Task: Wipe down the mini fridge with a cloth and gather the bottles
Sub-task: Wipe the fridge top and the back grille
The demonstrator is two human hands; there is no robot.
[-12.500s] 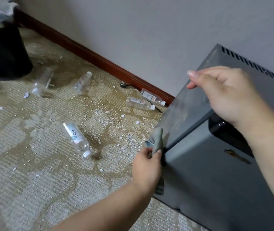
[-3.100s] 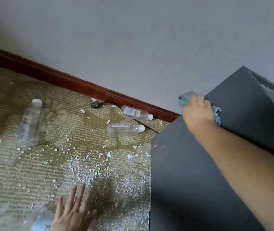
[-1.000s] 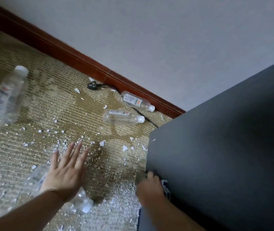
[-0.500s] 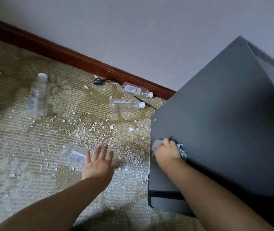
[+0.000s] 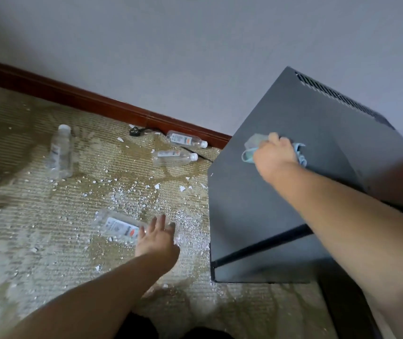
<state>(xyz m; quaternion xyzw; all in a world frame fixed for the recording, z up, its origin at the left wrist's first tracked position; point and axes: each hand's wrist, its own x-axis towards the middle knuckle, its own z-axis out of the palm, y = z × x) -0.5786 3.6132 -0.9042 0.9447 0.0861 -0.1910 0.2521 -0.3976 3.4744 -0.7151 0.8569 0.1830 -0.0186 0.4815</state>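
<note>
On the mini fridge [image 5: 281,204], right hand [image 5: 275,155] clutches a wiping cloth [image 5: 249,152] while splayed, empty left hand [image 5: 157,238] apparently braces on carpet [image 5: 48,216].

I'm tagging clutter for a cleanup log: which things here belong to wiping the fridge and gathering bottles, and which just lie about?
Job: mini fridge, blue cloth under right hand, nearest bottle by left hand, far-left bottle, wall-side bottle, bottle beside it.
Lying about: white debris chips, black plug.
</note>
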